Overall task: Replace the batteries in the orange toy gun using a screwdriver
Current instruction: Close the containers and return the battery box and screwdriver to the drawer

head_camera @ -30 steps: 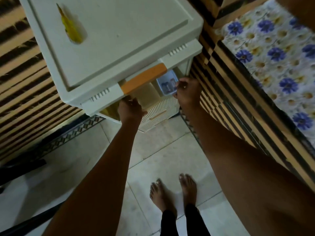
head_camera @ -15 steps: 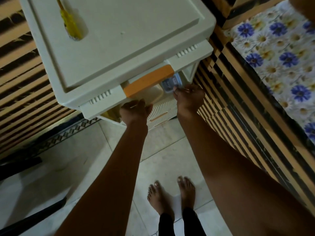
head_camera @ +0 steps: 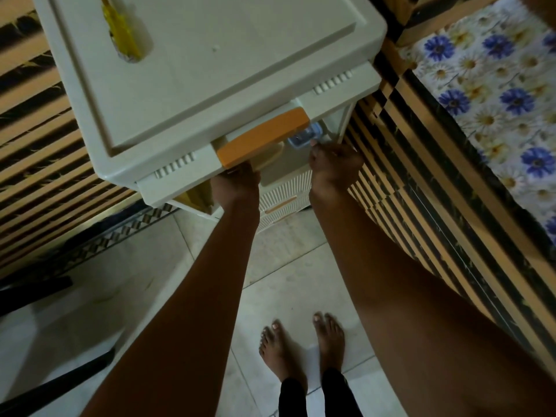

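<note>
A yellow screwdriver (head_camera: 120,31) lies on top of a white plastic drawer cabinet (head_camera: 225,61). Its top drawer front carries an orange handle (head_camera: 261,139). My left hand (head_camera: 237,185) grips the drawer front just below that handle, fingers hidden under it. My right hand (head_camera: 334,167) pinches a small clear box with a blue rim (head_camera: 305,136) at the drawer opening, right of the handle; most of the box is tucked under the cabinet's front. I cannot tell what the box holds. The orange toy gun is not in view.
Lower ribbed drawers (head_camera: 285,197) show between my arms. A bed with a blue-flowered sheet (head_camera: 496,100) and a striped wooden frame (head_camera: 421,212) stands close on the right. My bare feet (head_camera: 301,350) are on pale floor tiles. A dark bar (head_camera: 33,290) lies at floor left.
The clear box in my right hand has slid further in under the cabinet front, so less of it shows. My left hand stays under the orange handle.
</note>
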A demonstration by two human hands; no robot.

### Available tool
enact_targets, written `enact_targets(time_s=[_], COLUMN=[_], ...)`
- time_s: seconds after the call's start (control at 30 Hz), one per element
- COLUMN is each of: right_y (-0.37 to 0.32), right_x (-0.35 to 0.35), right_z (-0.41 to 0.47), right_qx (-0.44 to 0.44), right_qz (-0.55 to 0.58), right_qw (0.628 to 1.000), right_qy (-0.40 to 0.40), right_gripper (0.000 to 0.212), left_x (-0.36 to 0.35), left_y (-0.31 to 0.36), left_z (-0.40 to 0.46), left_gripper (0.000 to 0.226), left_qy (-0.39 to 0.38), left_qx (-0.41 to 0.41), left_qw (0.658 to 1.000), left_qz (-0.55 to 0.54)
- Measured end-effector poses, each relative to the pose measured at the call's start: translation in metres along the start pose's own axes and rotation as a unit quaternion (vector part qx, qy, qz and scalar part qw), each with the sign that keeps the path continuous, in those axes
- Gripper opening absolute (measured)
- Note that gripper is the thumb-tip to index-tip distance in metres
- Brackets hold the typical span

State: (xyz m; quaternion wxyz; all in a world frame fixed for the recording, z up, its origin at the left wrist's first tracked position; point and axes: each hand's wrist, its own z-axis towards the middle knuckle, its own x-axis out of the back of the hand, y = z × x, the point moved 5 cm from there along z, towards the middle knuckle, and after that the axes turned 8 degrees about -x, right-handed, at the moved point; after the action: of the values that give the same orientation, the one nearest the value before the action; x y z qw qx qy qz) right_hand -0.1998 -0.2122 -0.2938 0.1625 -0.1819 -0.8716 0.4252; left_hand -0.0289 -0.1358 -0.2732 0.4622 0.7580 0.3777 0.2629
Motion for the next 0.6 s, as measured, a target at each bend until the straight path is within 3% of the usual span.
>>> enact_targets(time_s=[0.1, 0.23, 0.3, 0.43, 0.6], right_y=[-0.011, -0.057, -0.085, -0.135, -0.166], right_x=[0.019, 0.053, 0.064, 0.071, 0.051], right_z=[-0.018, -0.071, -0.094, -0.128, -0.146], right_qx=[0.049, 0.148, 0.224, 0.398, 0.527], right_qz=[-0.023, -0.056, -0.073, -0.088, -0.167], right_qw=[0.998, 0.985, 0.968, 0.910, 0.830], right_qy=[-0.028, -0.067, -0.080, -0.076, -0.067], right_gripper=[0.028, 0.018, 0.015, 0.005, 0.014], left_x=[0.017, 0.027, 0.027, 0.028, 0.029], left_y=[0.003, 0.033, 0.056, 0.092, 0.131], left_z=[-0.021, -0.071, -0.096, -0.136, -0.160], left_gripper=[0.012, 0.015, 0.013, 0.028, 0.016], left_qy=[0.058, 0.007, -0.036, -0.097, -0.118], left_qx=[-0.042, -0.107, -0.145, -0.175, -0.229], left_qw=[0.995, 0.985, 0.981, 0.973, 0.956], left_qz=[0.070, 0.137, 0.122, 0.111, 0.142])
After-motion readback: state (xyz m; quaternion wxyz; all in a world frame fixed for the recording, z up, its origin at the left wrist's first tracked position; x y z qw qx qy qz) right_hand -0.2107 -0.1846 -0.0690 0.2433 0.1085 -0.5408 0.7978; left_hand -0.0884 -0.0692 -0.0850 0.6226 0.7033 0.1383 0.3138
